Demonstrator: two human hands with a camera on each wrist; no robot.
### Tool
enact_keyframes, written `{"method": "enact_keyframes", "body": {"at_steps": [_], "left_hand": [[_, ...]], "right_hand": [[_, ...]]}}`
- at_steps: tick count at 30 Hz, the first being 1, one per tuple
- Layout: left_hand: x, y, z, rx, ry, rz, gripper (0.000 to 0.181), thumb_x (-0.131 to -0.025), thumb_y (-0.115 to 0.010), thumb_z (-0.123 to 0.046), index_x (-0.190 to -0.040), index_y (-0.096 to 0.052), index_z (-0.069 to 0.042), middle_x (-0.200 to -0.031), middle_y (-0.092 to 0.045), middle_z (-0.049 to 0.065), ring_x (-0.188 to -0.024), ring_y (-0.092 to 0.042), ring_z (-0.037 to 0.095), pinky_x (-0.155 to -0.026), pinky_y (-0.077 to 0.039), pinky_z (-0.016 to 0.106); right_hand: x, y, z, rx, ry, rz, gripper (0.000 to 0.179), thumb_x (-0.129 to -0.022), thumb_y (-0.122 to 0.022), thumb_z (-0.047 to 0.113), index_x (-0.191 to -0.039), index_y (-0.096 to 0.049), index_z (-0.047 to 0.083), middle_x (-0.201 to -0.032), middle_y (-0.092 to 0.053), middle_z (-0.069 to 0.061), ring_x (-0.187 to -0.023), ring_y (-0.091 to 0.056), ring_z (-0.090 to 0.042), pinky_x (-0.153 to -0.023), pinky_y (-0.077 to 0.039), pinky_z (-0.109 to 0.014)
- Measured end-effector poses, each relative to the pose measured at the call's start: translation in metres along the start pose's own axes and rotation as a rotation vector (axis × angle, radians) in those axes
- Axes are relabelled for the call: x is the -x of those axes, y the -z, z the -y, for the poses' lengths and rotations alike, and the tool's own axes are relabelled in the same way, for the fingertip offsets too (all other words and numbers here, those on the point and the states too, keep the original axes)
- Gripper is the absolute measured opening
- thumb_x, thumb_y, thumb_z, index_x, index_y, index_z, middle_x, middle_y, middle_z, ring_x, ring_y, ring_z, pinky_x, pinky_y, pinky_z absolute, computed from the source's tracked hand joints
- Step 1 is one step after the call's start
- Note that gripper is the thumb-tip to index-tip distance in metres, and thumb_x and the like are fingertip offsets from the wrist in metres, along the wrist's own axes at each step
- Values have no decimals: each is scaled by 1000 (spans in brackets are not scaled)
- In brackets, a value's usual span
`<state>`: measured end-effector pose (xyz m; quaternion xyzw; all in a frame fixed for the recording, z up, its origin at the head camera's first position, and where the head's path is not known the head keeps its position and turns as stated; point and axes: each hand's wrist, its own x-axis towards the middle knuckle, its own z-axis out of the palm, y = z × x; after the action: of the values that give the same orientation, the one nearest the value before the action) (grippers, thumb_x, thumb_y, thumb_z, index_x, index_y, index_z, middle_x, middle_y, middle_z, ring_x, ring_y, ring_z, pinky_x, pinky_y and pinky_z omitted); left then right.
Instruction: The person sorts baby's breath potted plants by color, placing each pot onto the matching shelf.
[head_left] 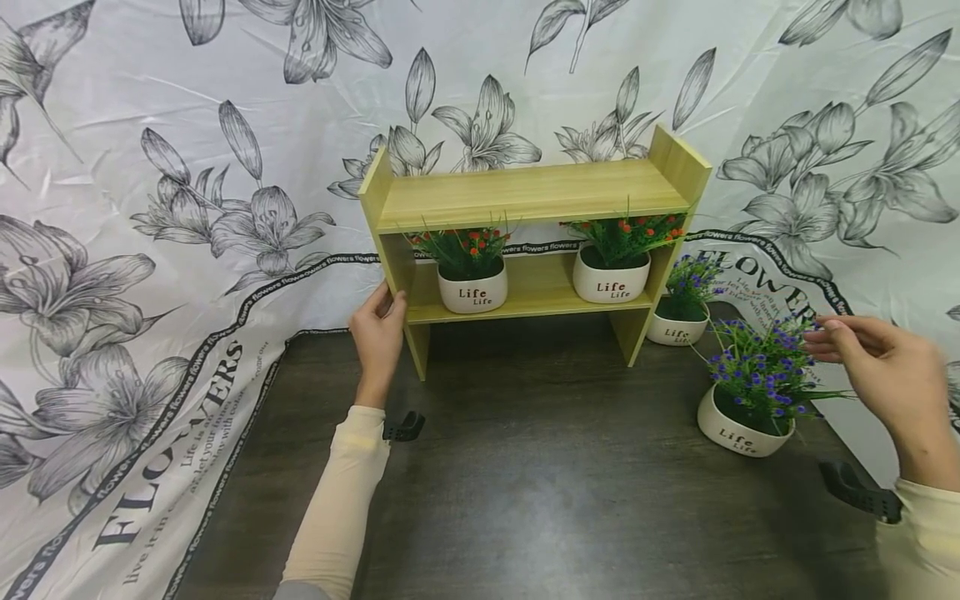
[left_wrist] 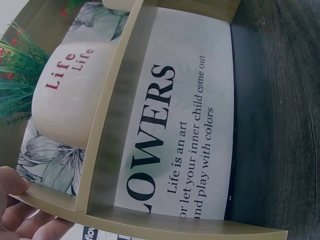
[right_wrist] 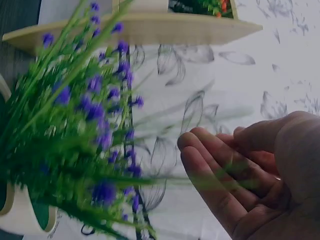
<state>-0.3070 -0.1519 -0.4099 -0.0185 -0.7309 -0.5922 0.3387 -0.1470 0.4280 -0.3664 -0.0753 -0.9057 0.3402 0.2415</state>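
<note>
Right fingers (right_wrist: 207, 180) loosely extended, holding nothing, beside the nearer purple-flowered plant (head_left: 757, 387).
Its pot (head_left: 744, 432) sits below and left of them on the worktop (head_left: 540, 467), long axis roughly crosswise; leaf contact cannot be told. Well left, the left fingers (head_left: 372, 310) pinch the wooden shelf's (head_left: 540, 190) side panel.

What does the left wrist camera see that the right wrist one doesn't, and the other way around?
Only the left wrist view shows the left hand, gripping the side of the shelf, and a white pot with Life written in red. Only the right wrist view shows the right hand and the purple flowers beside it. Both catch part of the shelf, some red flowers and the flower-patterned cloth.
</note>
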Motion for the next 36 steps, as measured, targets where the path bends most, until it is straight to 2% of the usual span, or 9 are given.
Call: {"method": "enact_keyframes", "body": {"at_steps": [9, 15, 18, 21, 25, 26, 31, 33, 36], "left_hand": [[9, 3, -31, 13, 6, -5, 33, -100, -68, 3, -132, -72, 6, -127, -70, 31, -119, -72, 41, -96, -60, 35], [10, 5, -38, 12, 5, -2, 33, -100, -68, 1, -133, -71, 6, -127, -71, 30, -119, -73, 40, -97, -60, 36], [10, 4, -38, 21, 7, -3, 33, -100, -68, 3, -133, -71, 6, -128, -71, 31, -119, -72, 41, -97, -60, 38], [8, 3, -32, 27, 6, -8, 33, -100, -67, 4, -133, -70, 7, -129, -70, 31, -120, -72, 41, -97, -59, 38], [3, -1, -14, 26, -11, -14, 34, -101, -67, 3, -135, -70, 4, -131, -69, 31, -121, -71, 42, -97, -59, 38], [1, -1, -9, 24, -15, -16, 34, -101, -68, 2, -135, -71, 3, -131, -69, 30, -121, -71, 41, -97, -59, 38], [0, 0, 0, 30, -22, -8, 33, -101, -71, -4, -134, -73, -5, -130, -72, 24, -120, -73, 34, -96, -60, 34], [0, 0, 0, 36, -20, -2, 33, -101, -72, -5, -134, -74, -6, -129, -73, 22, -120, -74, 31, -95, -61, 32], [0, 0, 0, 43, -19, 5, 32, -101, -72, -6, -133, -75, -7, -129, -74, 21, -119, -75, 30, -95, -61, 30]], "right_hand": [[6, 7, -36, -80, 91, -47, 43, -114, -49, 12, -135, -57, -24, -93, -47, 55, -77, -51, 33, -71, -37, 8], [11, 6, -62, -218, 142, -30, 26, -113, -48, 4, -128, -69, 9, -99, -59, 47, -82, -59, 28, -73, -47, 4], [14, 4, -71, -202, 98, 3, 33, -115, -43, 10, -135, -66, -3, -99, -57, 48, -83, -59, 28, -70, -47, 3], [20, 1, -77, -144, 18, 38, 52, -119, -34, 23, -146, -52, -18, -101, -55, 48, -82, -57, 27, -67, -46, 0], [30, -3, -84, -166, -65, 67, 64, -119, -19, 37, -155, -49, -6, -108, -58, 43, -81, -61, 21, -73, -45, -3], [32, -4, -87, -204, -70, 75, 65, -119, -16, 39, -156, -51, -1, -110, -60, 41, -82, -64, 19, -74, -45, -4], [42, -11, -107, -718, -25, 186, 62, -118, -14, 39, -142, -66, 15, -118, -76, 19, -94, -77, 1, -80, -57, -11], [44, -15, -115, -937, -30, 257, 66, -118, -13, 38, -137, -70, 12, -121, -79, 7, -100, -79, -7, -82, -62, -18], [48, -21, -127, -1165, -51, 358, 72, -117, -6, 33, -139, -68, 3, -125, -79, -6, -105, -80, -20, -86, -65, -29]]}}
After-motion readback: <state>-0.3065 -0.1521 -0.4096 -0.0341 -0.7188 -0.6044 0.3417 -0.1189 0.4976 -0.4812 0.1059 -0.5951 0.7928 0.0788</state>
